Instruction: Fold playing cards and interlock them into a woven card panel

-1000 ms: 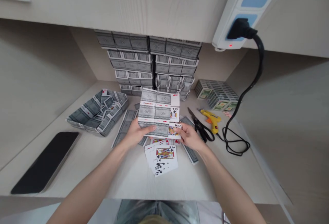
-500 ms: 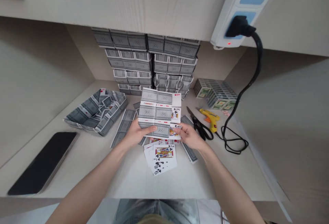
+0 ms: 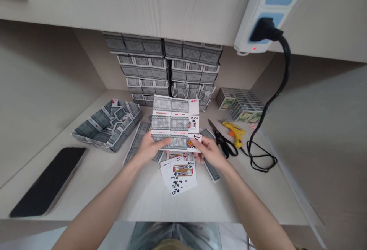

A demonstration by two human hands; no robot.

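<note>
"Two hands on the card panel [image 3: 170,122]. State of grip?"

"Both gripping. Left hand [image 3: 150,146] pinches the lower left edge, thumb on top; right hand [image 3: 210,151] holds the lower right corner, thumb on the queen. Fingers beneath are largely hidden."

"Position of the panel?"

"Raised over the middle of the surface [image 3: 160,210], just beyond loose playing cards [image 3: 184,171]. Whether its underside touches anything cannot be told."

"Reason for that hold?"

"Judged: a thumb at each side keeps the creased rows flat and level (three rows, with ace, king and queen showing along the right edge)."

"Other items?"

"Scissors [image 3: 228,146] and a yellow glue gun [image 3: 236,132] lie near the right hand, presumably for easy reach. The cord [image 3: 286,64] plugged into the power strip [image 3: 248,32] is on that side too. At left, a card tray [image 3: 119,139] contains card pieces, its walls likely keeping them together. Card boxes [image 3: 147,71] are stacked at the back, probably to save room. A phone [image 3: 48,183] lies flat at front left, well apart from the panel."
</note>
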